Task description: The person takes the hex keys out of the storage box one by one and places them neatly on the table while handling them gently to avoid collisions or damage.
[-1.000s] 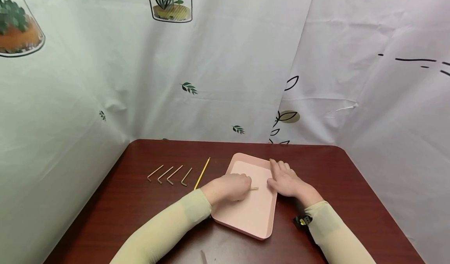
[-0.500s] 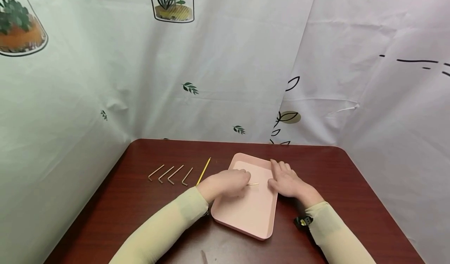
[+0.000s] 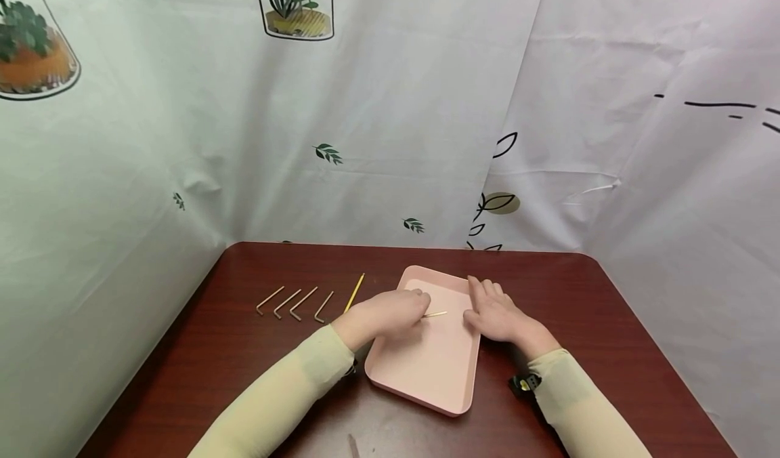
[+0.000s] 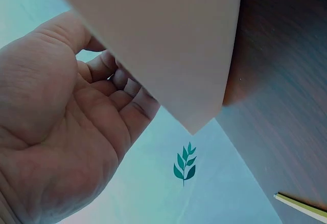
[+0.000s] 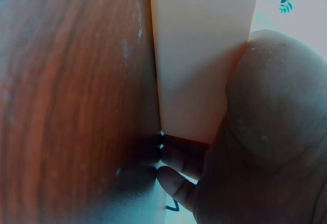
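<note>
In the head view my left hand point(image 3: 393, 314) is over the pink tray point(image 3: 420, 387), its fingers curled round a thin brass-coloured hex key point(image 3: 435, 314). Only a straight end of that key sticks out to the right; the rest is hidden by the hand. My right hand point(image 3: 496, 312) grips the tray's right wall, the thumb at the inner side. The left wrist view shows the left hand point(image 4: 66, 117) partly behind the tray's side point(image 4: 173, 50). In the right wrist view, fingers point(image 5: 176, 183) of the right hand reach past the tray's corner.
Several L-shaped hex keys point(image 3: 298, 303) lie in a row on the dark red table point(image 3: 219, 377), left of the tray. A yellow pencil point(image 3: 355, 291) lies between them and the tray. White patterned cloth point(image 3: 390, 106) hangs behind and at both sides.
My left hand has shifted slightly away from me and to the left, carrying the hex key, whose visible end now tilts up a little. The right hand and the tray stay put.
</note>
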### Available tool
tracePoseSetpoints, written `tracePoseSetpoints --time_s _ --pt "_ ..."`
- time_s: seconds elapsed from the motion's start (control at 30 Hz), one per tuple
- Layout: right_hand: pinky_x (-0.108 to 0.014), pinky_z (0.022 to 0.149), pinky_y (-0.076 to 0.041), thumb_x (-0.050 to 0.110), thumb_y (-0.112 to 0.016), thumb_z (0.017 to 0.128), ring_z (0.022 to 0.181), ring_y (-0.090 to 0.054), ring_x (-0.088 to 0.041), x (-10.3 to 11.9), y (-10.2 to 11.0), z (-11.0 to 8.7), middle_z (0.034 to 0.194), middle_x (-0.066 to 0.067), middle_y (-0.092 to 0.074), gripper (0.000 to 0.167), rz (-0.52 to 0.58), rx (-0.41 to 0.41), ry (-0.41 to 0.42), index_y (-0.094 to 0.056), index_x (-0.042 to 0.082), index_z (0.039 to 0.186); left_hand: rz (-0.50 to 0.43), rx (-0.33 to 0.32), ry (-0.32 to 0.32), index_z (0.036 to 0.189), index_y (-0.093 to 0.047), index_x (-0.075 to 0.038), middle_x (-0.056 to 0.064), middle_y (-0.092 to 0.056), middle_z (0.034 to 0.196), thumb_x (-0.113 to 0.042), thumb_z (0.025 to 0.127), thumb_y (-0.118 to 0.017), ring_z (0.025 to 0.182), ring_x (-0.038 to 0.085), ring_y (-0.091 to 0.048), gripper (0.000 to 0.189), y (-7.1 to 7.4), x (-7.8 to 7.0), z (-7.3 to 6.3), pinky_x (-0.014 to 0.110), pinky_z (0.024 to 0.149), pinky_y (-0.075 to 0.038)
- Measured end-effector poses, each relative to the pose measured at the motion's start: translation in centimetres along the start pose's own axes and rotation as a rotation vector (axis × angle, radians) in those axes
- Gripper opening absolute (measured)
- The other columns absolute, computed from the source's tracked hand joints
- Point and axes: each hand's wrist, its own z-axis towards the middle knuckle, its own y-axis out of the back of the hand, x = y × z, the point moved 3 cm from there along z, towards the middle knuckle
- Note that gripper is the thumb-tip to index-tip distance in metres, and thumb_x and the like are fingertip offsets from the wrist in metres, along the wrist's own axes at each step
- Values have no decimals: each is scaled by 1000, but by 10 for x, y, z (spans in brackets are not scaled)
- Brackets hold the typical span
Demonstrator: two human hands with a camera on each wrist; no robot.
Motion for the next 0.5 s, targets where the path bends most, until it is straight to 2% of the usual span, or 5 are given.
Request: tracePoseSetpoints --time_s 0.17,0.27,0.4,0.43,0.5 --pt "-68 90 -47 30 -57 94 118 -50 -49 -3 -1 1 132 -30 -54 80 12 -33 26 -38 -11 160 -17 -18 25 99 -58 -11 0 -57 89 -14 106 -68 74 14 -52 13 2 1 -1 32 70 -49" --pt "-68 91 -46 31 -59 94 120 -50 -49 -8 -4 3 134 -29 -54 81 24 -31 11 -38 -9 161 -13 -26 40 99 -57 -10 1 -57 90 -15 106 -69 73 15 -52 14 3 1 -2 33 67 -49" --pt "-71 97 -45 28 -59 94 125 -48 -54 1 3 1 138 -34 -52 81 35 12 -9 -37 -13 161 17 -52 41 101 -58 -9 2 -57 91 -16 105 -70 74 16 -53 14 3 2 -5 35 67 -51" --pt "-69 95 -46 29 -57 95 124 -48 -52 -4 -1 2 137 -33 -52 81 13 -8 7 -36 -12 161 29 -59 38 102 -57 -9 2 -57 92 -16 105 -70 74 16 -54 14 3 2 -5 35 68 -51" --pt "-69 96 -46 28 -55 94 124 -48 -54 4 7 -1 135 -34 -52 81 22 5 13 -35 -14 161 51 -72 28 102 -57 -8 3 -58 92 -16 104 -70 76 18 -55 15 3 3 -7 36 71 -53"
